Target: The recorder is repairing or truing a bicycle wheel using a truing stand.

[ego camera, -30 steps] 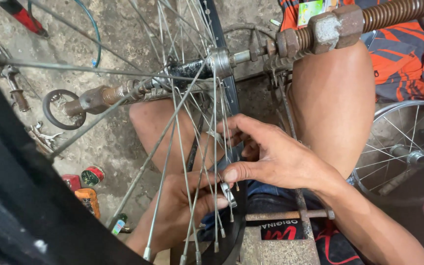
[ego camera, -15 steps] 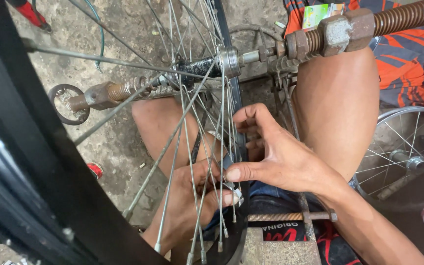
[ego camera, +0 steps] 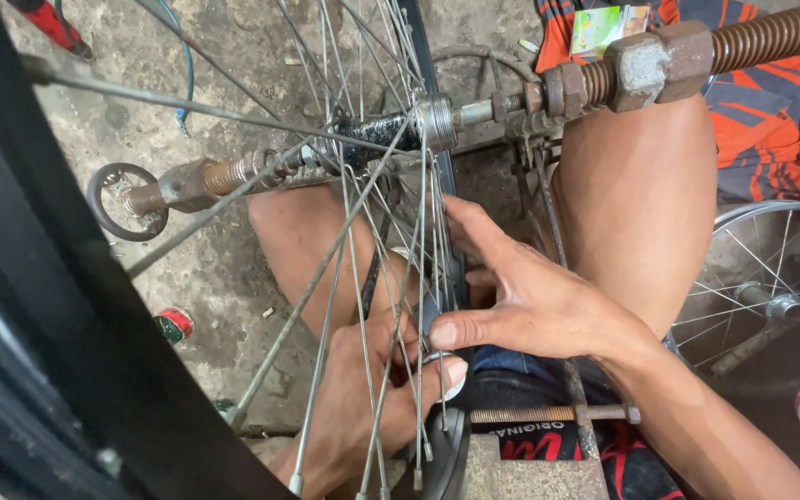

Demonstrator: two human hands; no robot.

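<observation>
Now | wheel rim at 6 o'clock, hub at 12 | left hand fingers pinching a spoke; right hand fingers spread open, bracing | I keep spokes uncrossed, seated squarely.

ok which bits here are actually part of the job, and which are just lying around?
In hand:
- left hand and right hand on the spokes
- rim
- hub
- threaded axle

Lying about:
- second wheel
- red-green cap on the floor
- red tool
- loose cable
</observation>
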